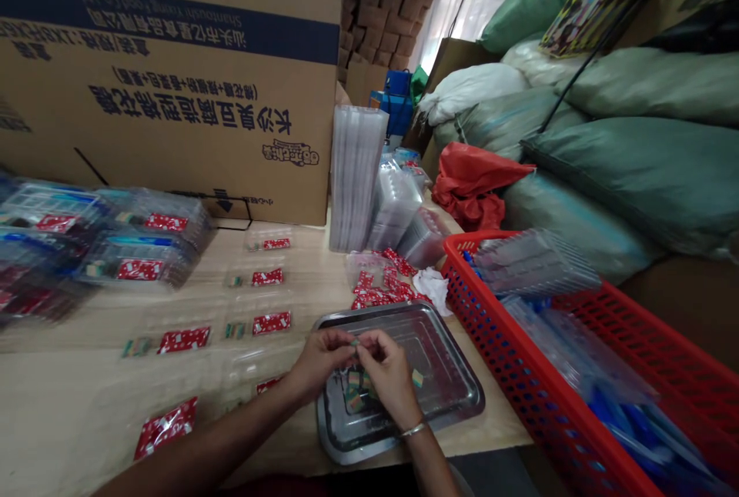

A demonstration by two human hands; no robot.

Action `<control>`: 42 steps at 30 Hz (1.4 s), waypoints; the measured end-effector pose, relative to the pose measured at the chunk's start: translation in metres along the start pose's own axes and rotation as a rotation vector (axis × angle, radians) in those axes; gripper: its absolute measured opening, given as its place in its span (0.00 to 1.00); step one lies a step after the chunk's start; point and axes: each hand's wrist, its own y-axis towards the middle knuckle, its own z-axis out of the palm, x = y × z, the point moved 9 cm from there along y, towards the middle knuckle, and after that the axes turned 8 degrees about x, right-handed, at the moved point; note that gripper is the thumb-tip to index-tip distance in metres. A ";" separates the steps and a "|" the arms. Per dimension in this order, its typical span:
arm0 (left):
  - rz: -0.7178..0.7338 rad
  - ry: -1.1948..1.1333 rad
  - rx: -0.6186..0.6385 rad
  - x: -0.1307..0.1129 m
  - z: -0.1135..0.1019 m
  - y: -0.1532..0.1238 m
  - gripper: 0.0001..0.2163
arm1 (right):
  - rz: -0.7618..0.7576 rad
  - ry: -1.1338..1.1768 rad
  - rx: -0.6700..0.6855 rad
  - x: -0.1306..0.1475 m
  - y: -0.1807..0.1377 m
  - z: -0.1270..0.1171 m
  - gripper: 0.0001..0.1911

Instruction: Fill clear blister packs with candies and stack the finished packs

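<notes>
Left hand [317,362] and right hand [389,378] meet above a rectangular steel tray [462,397], both grasping a tiny green-and-tan block [354,341] between them; its exact nature is too small to tell. The block sits just above the near half of the tray. Under the hands, a small cluster of similar multicoloured pieces [353,393] lies on the tray, and 1 loose tan-and-green piece [417,378] rests just right of the right hand. A thin silver bangle [412,429] circles the right wrist.

The tray stands on a pale wood-grain worktop [109,374]. To its left, red foil packets [183,340] lie in loose rows among clear plastic sleeves [254,362]. Beyond the tray, a heap of red wrappers [384,285] lies beside a crumpled white tissue [432,289]. At the far left are filled clear plastic packs [138,255]. Tall stacks of clear plastic trays [355,178] stand at the far edge, before a large brown cardboard carton [173,81]. To the right, a red mesh plastic basket [508,351] holds more clear plastic and blue items. Bulging green sacks [635,166] are piled at the far right.
</notes>
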 end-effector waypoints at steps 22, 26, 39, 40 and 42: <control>0.044 0.107 0.065 0.001 -0.005 0.007 0.15 | -0.037 -0.199 0.269 0.015 0.005 0.006 0.07; 0.028 0.144 0.147 0.000 0.001 0.003 0.16 | -0.027 -0.210 0.188 0.012 0.005 0.010 0.07; 0.125 0.151 -0.013 -0.011 -0.023 0.002 0.12 | -0.044 -0.470 0.323 0.015 -0.017 0.025 0.05; 0.142 0.157 -0.022 -0.012 -0.021 0.001 0.11 | -0.028 -0.349 0.277 0.015 -0.014 0.021 0.04; 0.171 0.140 -0.035 -0.014 -0.016 -0.004 0.10 | -0.001 -0.105 0.166 0.015 -0.009 0.014 0.06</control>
